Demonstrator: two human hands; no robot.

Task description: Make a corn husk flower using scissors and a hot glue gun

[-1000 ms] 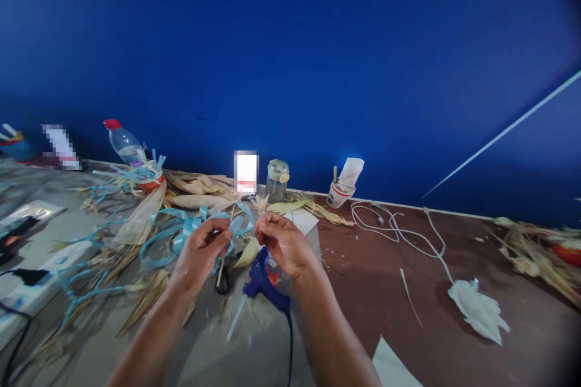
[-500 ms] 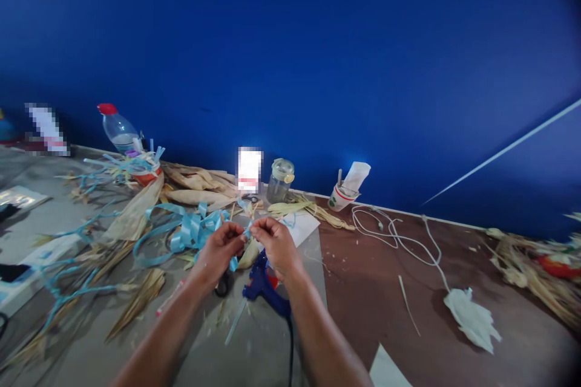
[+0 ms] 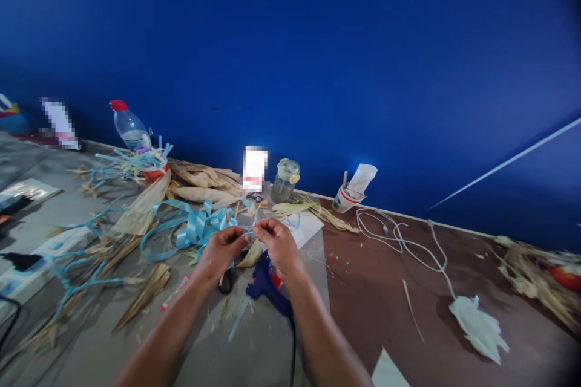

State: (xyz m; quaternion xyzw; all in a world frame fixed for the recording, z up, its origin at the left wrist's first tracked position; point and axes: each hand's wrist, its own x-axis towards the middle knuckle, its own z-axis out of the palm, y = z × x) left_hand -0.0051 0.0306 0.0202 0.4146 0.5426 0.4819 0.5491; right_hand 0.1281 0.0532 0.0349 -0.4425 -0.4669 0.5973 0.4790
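Observation:
My left hand and my right hand are held close together above the table, fingers pinched. Between their fingertips runs a thin light-blue ribbon strip. A tangle of the same light-blue ribbon lies just behind my left hand. Under my right wrist a blue glue gun rests on the table, its black cord trailing toward me. Dried corn husks are spread to the left.
At the back wall stand a red-capped plastic bottle, a glass jar and a paper cup. A white cable and a white husk piece lie on the brown surface. More husks pile at far right.
My hands have drawn closer together and now pinch the ribbon strip between them. The thin stick seen in my left hand a second ago no longer shows.

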